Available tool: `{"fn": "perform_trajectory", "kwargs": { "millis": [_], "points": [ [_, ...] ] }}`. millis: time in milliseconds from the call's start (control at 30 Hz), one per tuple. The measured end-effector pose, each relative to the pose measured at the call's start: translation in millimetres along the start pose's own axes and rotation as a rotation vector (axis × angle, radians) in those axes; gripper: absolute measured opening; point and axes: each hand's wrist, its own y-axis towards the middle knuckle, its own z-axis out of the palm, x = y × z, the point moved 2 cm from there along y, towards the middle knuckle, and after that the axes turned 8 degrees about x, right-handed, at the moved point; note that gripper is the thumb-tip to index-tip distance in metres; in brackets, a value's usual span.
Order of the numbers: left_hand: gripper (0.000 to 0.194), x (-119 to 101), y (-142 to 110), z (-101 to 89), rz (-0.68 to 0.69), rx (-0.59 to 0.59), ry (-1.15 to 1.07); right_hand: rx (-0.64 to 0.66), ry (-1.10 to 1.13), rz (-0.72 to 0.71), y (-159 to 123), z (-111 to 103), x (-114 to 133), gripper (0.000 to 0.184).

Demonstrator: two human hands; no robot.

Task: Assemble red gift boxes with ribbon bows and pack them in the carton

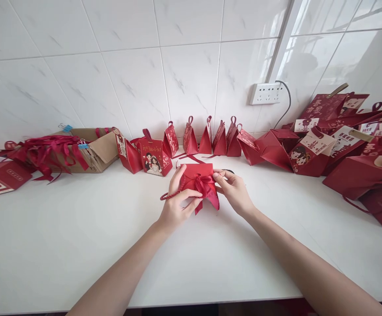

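Between my two hands, just above the white table, is a small red gift box [197, 169] with a dark red ribbon bow [204, 184] on its front. My left hand [176, 202] grips the box's left side, its fingertips by the bow. A twisted red cord handle [173, 193] loops out past that hand. At the right edge, my right hand [233, 188] pinches the box and ribbon between thumb and fingers. The ribbon tails hang below the box. Its back and underside are hidden.
Along the tiled wall stand several triangular red gift boxes [191, 140]. To the left, an open cardboard box [101, 153] carries red ribbons [51, 147] and blue binder clips [83, 145]. A pile of red boxes [312, 149] fills the right side, below a white power strip [265, 94].
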Motion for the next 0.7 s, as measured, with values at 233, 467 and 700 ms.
{"fn": "perform_trajectory", "kwargs": {
  "millis": [233, 467, 700],
  "points": [
    [0.011, 2, -2, 1.3, -0.012, -0.039, -0.035, 0.008, -0.011, -0.01, 0, 0, 1, 0.045],
    [0.017, 23, 4, -5.8, -0.443, -0.366, -0.391, -0.008, -0.102, -0.01, 0, -3, -1, 0.044],
    [0.023, 34, 6, -3.1, -0.758, -0.433, -0.785, 0.321, -0.378, -0.156, -2, 1, -5, 0.101]
  ]
}}
